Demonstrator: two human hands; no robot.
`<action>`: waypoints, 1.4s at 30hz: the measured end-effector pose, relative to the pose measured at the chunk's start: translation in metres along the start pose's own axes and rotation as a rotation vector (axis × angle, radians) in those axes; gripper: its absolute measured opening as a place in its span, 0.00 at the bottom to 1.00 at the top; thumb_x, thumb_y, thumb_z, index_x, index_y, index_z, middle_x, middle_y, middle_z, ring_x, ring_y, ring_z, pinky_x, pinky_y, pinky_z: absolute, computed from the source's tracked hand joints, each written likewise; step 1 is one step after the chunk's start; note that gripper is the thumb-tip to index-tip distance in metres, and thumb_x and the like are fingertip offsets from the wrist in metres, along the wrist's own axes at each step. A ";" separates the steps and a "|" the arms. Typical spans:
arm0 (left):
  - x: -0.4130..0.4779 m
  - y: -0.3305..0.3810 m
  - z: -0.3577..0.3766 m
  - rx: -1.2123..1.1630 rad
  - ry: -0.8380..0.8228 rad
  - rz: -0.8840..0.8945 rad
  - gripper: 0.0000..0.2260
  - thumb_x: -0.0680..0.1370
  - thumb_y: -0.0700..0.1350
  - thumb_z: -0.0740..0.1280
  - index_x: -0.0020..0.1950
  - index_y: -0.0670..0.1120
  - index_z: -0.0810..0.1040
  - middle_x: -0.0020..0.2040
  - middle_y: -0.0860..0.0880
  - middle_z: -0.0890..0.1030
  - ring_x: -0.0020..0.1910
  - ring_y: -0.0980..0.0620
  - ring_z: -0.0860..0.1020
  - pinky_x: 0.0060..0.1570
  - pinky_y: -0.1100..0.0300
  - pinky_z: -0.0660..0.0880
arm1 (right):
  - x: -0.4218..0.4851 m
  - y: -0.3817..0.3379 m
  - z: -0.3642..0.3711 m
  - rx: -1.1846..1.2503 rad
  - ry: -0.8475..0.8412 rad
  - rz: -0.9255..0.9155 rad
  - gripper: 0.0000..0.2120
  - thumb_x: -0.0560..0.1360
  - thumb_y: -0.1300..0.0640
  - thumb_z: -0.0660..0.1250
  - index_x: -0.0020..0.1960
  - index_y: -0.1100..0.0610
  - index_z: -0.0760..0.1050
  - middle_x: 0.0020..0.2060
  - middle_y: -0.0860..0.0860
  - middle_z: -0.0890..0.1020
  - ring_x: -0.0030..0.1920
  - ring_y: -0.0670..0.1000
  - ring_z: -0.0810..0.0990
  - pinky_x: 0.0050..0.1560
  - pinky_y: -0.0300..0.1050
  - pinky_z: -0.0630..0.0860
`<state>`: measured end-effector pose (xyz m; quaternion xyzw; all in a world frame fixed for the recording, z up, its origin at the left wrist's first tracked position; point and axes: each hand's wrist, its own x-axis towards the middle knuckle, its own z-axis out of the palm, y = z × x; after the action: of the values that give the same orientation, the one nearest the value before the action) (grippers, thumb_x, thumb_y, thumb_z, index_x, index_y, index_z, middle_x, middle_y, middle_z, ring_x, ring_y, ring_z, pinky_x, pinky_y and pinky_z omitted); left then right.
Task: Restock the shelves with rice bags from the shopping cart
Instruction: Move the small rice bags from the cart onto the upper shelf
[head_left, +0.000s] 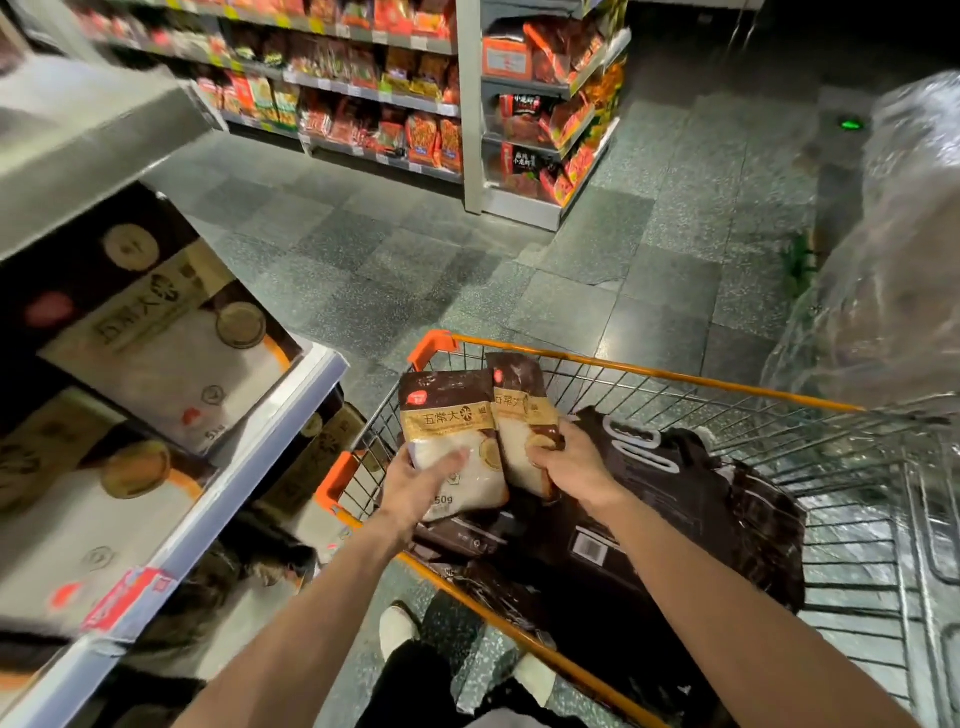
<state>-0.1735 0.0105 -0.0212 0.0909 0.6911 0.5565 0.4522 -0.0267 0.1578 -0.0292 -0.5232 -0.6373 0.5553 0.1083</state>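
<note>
Above the shopping cart (675, 380), the left hand (422, 486) grasps the front rice bag (448, 415) low down; the right hand (567, 467) grasps the second rice bag (519, 402), touching behind it. The person should lift both clear of the cart, then seat them label-outward on the left shelf (260, 452).

Setting: supermarket aisle. Evidence: metal gondola shelving (470, 104) stocked with red and orange snack packets (431, 137), with price-label strips (363, 93) along the shelf edges. Wire shopping cart (649, 373) with orange trim stands on speckled tile floor (415, 270). Stacked rice bags (156, 338) lie on the near left shelf (270, 441).
</note>
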 end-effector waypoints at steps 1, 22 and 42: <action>-0.002 0.014 -0.008 -0.010 0.019 0.017 0.17 0.70 0.45 0.79 0.56 0.48 0.78 0.50 0.46 0.86 0.48 0.48 0.85 0.49 0.53 0.82 | -0.001 -0.011 0.000 0.005 -0.046 -0.041 0.13 0.75 0.60 0.70 0.58 0.51 0.76 0.54 0.51 0.82 0.56 0.52 0.80 0.60 0.46 0.74; -0.244 0.411 -0.200 0.191 0.614 0.944 0.11 0.74 0.50 0.74 0.54 0.48 0.81 0.49 0.49 0.87 0.47 0.51 0.85 0.48 0.55 0.82 | -0.162 -0.469 0.040 0.346 -0.429 -1.143 0.08 0.68 0.53 0.78 0.43 0.52 0.80 0.36 0.41 0.85 0.38 0.37 0.82 0.40 0.30 0.77; -0.374 0.496 -0.402 0.199 1.051 0.854 0.12 0.69 0.56 0.76 0.47 0.51 0.86 0.52 0.46 0.85 0.54 0.42 0.82 0.57 0.45 0.78 | -0.254 -0.691 0.212 0.372 -0.801 -1.048 0.29 0.64 0.57 0.81 0.61 0.60 0.75 0.53 0.54 0.83 0.51 0.54 0.83 0.48 0.51 0.82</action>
<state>-0.4377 -0.3208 0.5855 0.1145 0.7704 0.5900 -0.2130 -0.4477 -0.0547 0.5749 0.1274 -0.6911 0.6807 0.2068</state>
